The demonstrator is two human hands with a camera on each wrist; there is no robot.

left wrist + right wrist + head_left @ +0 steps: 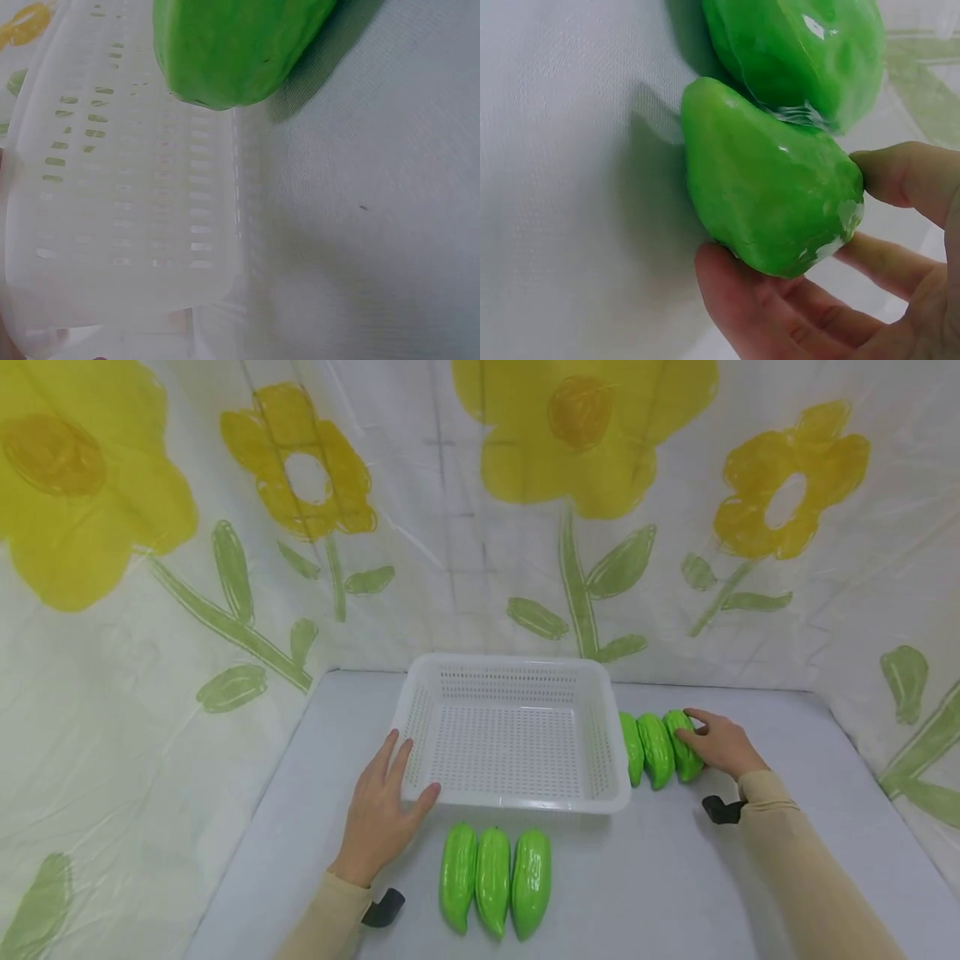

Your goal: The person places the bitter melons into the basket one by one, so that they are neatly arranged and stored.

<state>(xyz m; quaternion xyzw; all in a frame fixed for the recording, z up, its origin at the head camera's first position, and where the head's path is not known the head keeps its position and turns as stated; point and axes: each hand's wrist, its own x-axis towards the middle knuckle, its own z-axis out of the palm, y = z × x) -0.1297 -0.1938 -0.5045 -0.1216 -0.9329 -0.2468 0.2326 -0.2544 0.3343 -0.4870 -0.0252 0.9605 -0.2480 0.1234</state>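
My right hand [720, 743] pinches the rightmost of three long, glossy green gourd-like vegetables [769, 180] between thumb and fingers. It lies beside the basket's right side, and a second green vegetable [802, 52] sits right against it. My left hand [382, 814] is at the near left corner of the white plastic basket [517, 800], its fingers spread along the rim. Nothing lies inside the basket. In front of it, three more green vegetables [492, 881] lie side by side, tapered ends toward me. The left wrist view shows one green vegetable [232, 49] close to the slotted basket wall.
A pale cloth-covered table [637, 877] bears everything. Behind and at both sides hangs a white curtain [420, 568] with painted yellow flowers. The basket stands near the table's back edge, and its right rim partly covers the leftmost vegetable [632, 747] of the right-hand row.
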